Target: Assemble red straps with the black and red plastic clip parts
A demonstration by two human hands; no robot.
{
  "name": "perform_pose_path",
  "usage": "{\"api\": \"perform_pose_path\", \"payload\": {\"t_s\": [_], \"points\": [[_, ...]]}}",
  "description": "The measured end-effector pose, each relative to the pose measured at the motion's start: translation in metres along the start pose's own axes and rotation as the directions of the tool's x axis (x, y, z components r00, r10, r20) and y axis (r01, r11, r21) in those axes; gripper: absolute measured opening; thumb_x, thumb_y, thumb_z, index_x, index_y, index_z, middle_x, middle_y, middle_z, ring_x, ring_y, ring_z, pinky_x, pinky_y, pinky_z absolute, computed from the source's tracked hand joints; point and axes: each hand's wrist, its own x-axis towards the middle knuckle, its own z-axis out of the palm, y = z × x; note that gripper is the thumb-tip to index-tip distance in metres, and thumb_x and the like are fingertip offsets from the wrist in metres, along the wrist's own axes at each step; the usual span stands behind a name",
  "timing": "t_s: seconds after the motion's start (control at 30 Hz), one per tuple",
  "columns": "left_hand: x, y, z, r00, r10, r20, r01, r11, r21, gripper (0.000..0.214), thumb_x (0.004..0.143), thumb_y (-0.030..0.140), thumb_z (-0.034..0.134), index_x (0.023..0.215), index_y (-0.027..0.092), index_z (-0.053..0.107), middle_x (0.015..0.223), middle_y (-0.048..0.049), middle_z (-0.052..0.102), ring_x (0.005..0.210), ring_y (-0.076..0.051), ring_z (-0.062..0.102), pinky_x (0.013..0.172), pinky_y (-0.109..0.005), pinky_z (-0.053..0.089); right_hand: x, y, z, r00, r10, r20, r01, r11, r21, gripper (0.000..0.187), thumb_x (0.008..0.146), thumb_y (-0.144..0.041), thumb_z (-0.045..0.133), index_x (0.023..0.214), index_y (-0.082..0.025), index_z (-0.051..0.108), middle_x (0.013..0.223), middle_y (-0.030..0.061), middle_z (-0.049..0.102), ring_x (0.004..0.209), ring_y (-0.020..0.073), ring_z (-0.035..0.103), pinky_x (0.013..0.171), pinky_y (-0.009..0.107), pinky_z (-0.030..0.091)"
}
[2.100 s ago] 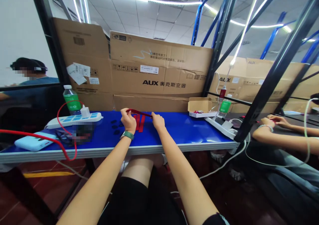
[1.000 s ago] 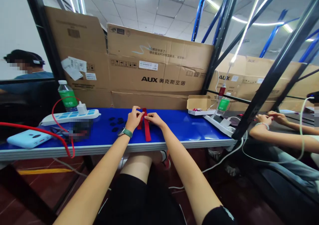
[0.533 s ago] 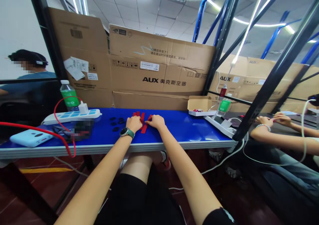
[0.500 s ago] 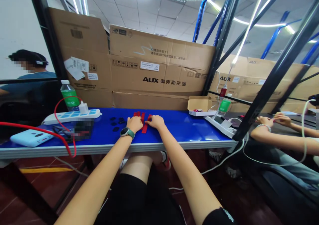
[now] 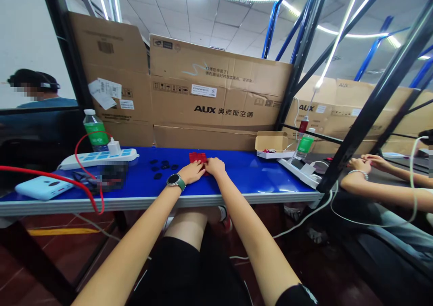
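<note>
A: Where are the flat, bright red strips (image 5: 196,156)?
B: On the glossy blue desk (image 5: 250,175), lying close together just past the fingers, partly covered by the hands.
A: And what is the left hand (image 5: 192,172) doing?
B: It lies palm down, fingers stretched out and touching the strips, not closed round anything. A round dark watch on a green strap (image 5: 173,179) sits on that wrist.
A: The right hand (image 5: 215,165)?
B: Bent fingers at the strips' right edge, close beside the left fingertips. I cannot tell whether they pinch a strip.
A: Anything near?
B: Small, flat black pieces (image 5: 164,164) lie scattered on the left. Farther left is a long white power strip with blue panels (image 5: 101,157); well to the right stands an open white cardboard box with a brown inside (image 5: 270,154), holding small pinkish items.
</note>
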Motion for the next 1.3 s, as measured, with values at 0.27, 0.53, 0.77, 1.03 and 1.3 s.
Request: {"api": "perform_pose_path", "payload": {"t_s": [0.27,0.53,0.77,1.03,1.3], "points": [[-0.003,0.005,-0.01,0.992,-0.057,-0.11,0.058,0.998,0.008,0.055,0.098,0.027,0.032,0.15,0.013,0.044,0.158,-0.014,0.043,0.147,-0.023,0.039,0.123,-0.041,0.027,-0.003,-0.003,-0.008,0.981,-0.117,-0.156,0.125,0.991,0.043,0.036,0.104,-0.037,0.038,0.129,-0.024,0.061,0.115,0.0112,0.068,0.102,0.0222,0.068,0.088,0.03,0.051],[-0.021,-0.016,-0.011,0.643,-0.725,-0.246,0.732,0.676,-0.08,0.055,0.094,0.034,0.036,0.144,0.02,0.056,0.157,-0.0177,0.043,0.149,-0.045,0.027,0.11,-0.08,0.016,-0.01,-0.016,0.003,0.952,-0.305,0.022,0.303,0.951,0.059,0.055,0.097,-0.068,0.043,0.14,-0.036,0.056,0.137,0.0112,0.053,0.112,0.0256,0.065,0.095,0.036,0.05],[-0.019,-0.026,-0.006,0.648,-0.746,-0.155,0.75,0.66,-0.043,0.063,0.096,0.049,0.03,0.15,0.021,0.049,0.16,-0.0195,0.038,0.15,-0.045,0.025,0.11,-0.08,0.017,-0.006,-0.011,0.003,0.993,-0.1,0.061,0.101,0.995,-0.01,0.047,0.101,-0.058,0.038,0.138,-0.036,0.057,0.136,0.0139,0.052,0.112,0.0288,0.066,0.094,0.044,0.051],[-0.021,-0.004,-0.021,0.604,-0.718,-0.346,0.727,0.674,-0.128,0.063,0.099,0.042,0.027,0.149,0.009,0.046,0.16,-0.0225,0.036,0.151,-0.042,0.021,0.116,-0.073,0.013,-0.008,-0.012,0.001,0.996,0.011,-0.091,-0.011,1.0,-0.002,0.052,0.099,-0.027,0.039,0.149,-0.015,0.039,0.135,0.0252,0.053,0.112,0.0326,0.066,0.09,0.043,0.053],[-0.027,0.025,-0.062,0.678,-0.48,-0.557,0.471,0.865,-0.173,0.042,0.101,0.029,0.03,0.131,0.016,0.056,0.137,-0.0192,0.056,0.129,-0.038,0.045,0.106,-0.055,0.035,0.0,-0.043,0.001,0.9,-0.427,-0.09,0.435,0.865,0.25,0.041,0.098,-0.014,0.034,0.135,-0.016,0.049,0.119,0.0132,0.068,0.107,0.021,0.064,0.093,0.03,0.05]]}}
